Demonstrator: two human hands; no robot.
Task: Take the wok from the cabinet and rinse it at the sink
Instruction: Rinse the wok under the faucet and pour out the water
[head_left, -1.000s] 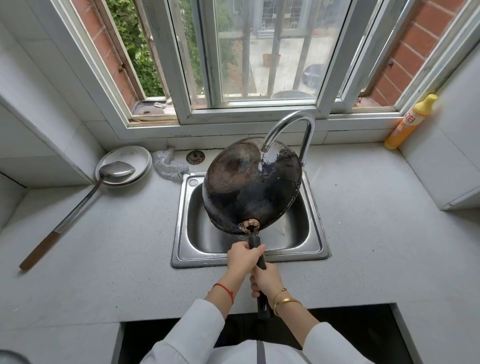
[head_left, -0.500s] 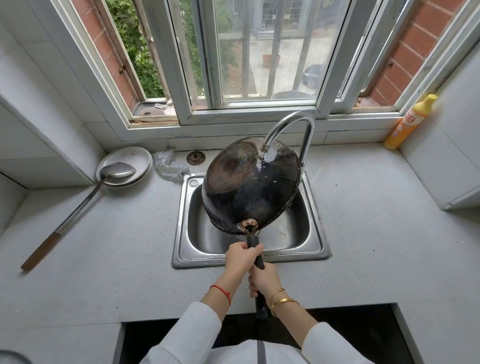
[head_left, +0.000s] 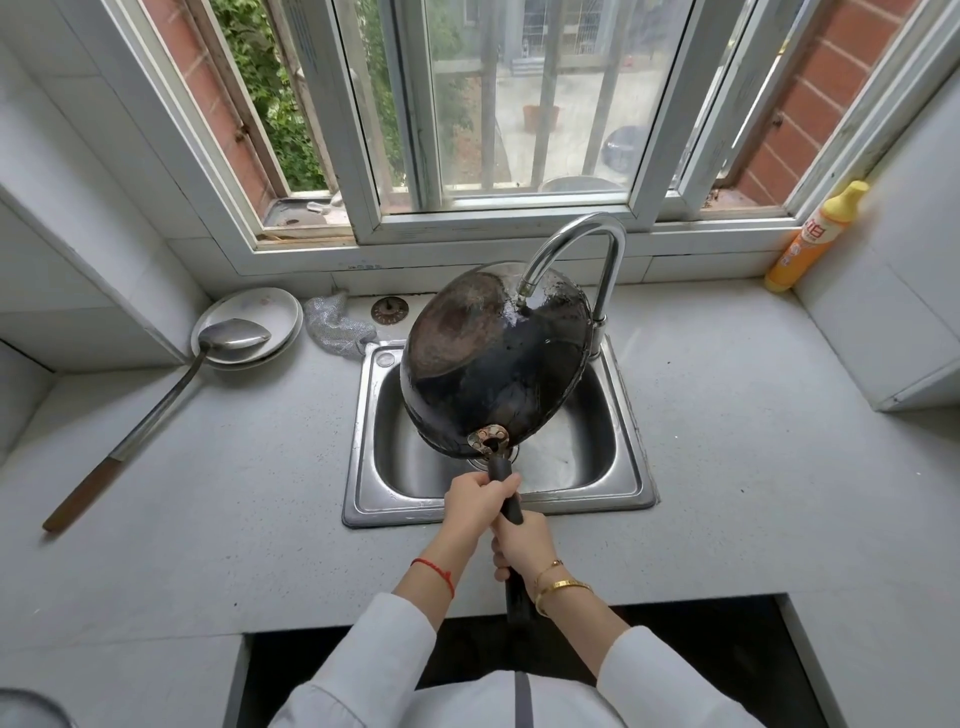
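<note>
A black wok (head_left: 493, 358) is held over the steel sink (head_left: 631, 483), tipped up so its dark, wet outer bottom faces me. The curved faucet (head_left: 582, 244) ends just above the wok's upper right side. Both hands grip the long black handle: my left hand (head_left: 475, 501) sits nearer the wok, my right hand (head_left: 522, 543) just behind it. The wok's inside is hidden from view.
White plates (head_left: 270, 312) with a long metal ladle (head_left: 156, 410) lie on the counter at the left, beside a steel scourer (head_left: 335, 325) and a sink strainer (head_left: 389, 310). A yellow detergent bottle (head_left: 813, 236) stands at the back right. The window sill runs behind the faucet.
The wok has tilted slightly further and shifted a little under the spout. Both hands keep their grip on the handle.
</note>
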